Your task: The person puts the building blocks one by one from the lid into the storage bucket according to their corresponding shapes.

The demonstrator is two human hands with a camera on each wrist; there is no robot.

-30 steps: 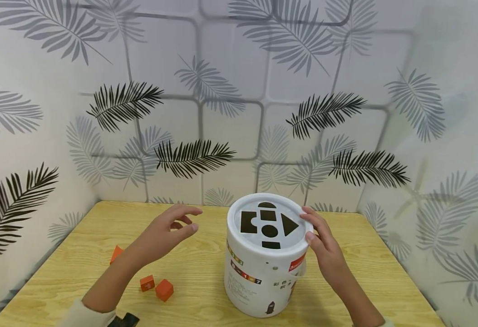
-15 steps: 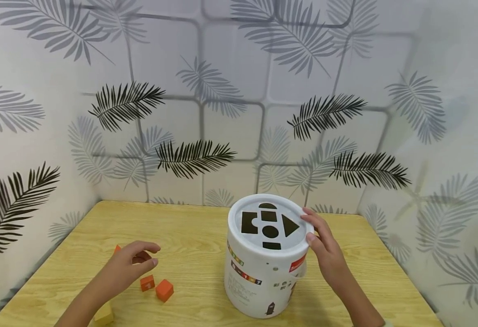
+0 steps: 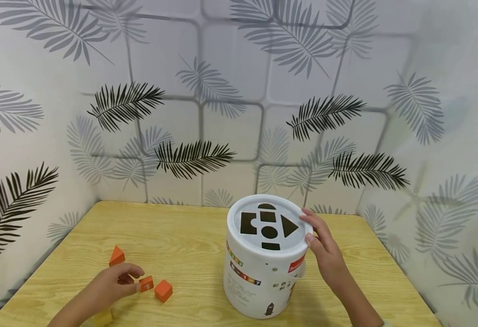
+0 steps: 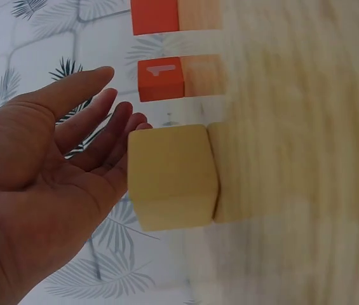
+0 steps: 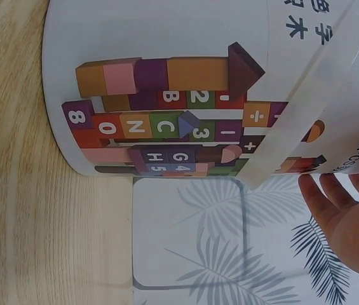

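On "108PCS" bucket [image 5: 166, 32] — right hand [image 3: 326, 252] resting, spread; left hand [image 3: 110, 286] loosely spread near "1" block [image 4: 160, 82].

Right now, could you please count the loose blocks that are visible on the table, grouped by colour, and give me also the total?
Orange: 3 (triangular block, numbered block, orange cube)
Yellow: 1 (yellow block, partly hidden by the arm in the head view)
Total: 4 visible
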